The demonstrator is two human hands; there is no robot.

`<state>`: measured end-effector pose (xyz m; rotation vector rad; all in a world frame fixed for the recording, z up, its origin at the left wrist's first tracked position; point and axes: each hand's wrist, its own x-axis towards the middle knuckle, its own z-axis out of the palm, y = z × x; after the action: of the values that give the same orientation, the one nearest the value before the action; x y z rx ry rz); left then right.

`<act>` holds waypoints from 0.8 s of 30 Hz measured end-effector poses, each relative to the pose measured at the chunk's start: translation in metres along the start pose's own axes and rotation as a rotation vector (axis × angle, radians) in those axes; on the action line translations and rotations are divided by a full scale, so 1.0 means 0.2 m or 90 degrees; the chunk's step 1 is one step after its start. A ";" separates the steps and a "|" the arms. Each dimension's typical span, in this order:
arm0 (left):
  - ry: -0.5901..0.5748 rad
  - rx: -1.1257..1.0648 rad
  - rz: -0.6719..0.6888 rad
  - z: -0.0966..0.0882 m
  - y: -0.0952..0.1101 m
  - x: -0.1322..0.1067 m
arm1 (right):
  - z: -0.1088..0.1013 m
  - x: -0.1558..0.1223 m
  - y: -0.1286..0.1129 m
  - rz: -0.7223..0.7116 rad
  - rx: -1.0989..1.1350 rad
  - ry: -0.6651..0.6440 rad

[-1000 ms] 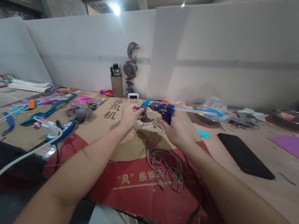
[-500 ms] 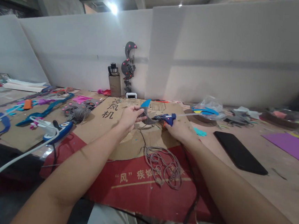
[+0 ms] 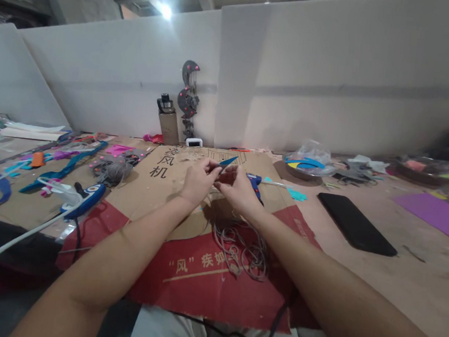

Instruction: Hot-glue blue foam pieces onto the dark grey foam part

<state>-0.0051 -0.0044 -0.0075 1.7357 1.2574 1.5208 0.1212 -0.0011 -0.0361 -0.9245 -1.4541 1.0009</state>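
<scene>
- White panels point(image 3: 316, 56) wall off the back of our table point(image 3: 434, 281), a bright lamp point(image 3: 166, 11) glaring above them on the left.
- Straight ahead, we've got a bottle point(image 3: 168, 127) beside a column of grey crescents point(image 3: 187, 99) with pink dots.
- Centre stage: our pointed blue piece point(image 3: 228, 162), up between both hands, above the cardboard sheet point(image 3: 135, 197).
- Our left hand point(image 3: 200, 179) has it pinched, thumb and fingers together on its lower end.
- Our right hand point(image 3: 241, 190) is close against it, fingertips curled near the left ones; whether they're clamped on the piece, we cannot tell.
- Just beside that right hand sits the blue glue gun point(image 3: 255, 184), partly hidden.
- Nearer us, a loose tangle of grey cord point(image 3: 241, 248) sprawls over the cardboard.
- Off right, we spot a flat black slab point(image 3: 355, 223) and a purple sheet point(image 3: 436, 213); off left, a blue power strip point(image 3: 88, 202).
</scene>
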 end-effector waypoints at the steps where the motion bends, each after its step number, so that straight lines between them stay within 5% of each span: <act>1: 0.000 0.005 0.004 0.00 0.00 0.00 | 0.00 0.01 0.01 0.009 -0.003 0.013; 9: -0.012 -0.225 -0.194 0.03 0.01 0.01 | -0.08 0.02 -0.01 -0.038 -0.116 0.005; 24: -0.037 -0.382 -0.273 0.03 0.05 0.01 | -0.10 -0.04 -0.06 -0.061 -0.242 0.029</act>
<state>0.0030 -0.0059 0.0015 1.0402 0.9311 1.3842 0.1412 -0.0114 -0.0267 -1.1283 -1.6648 0.6384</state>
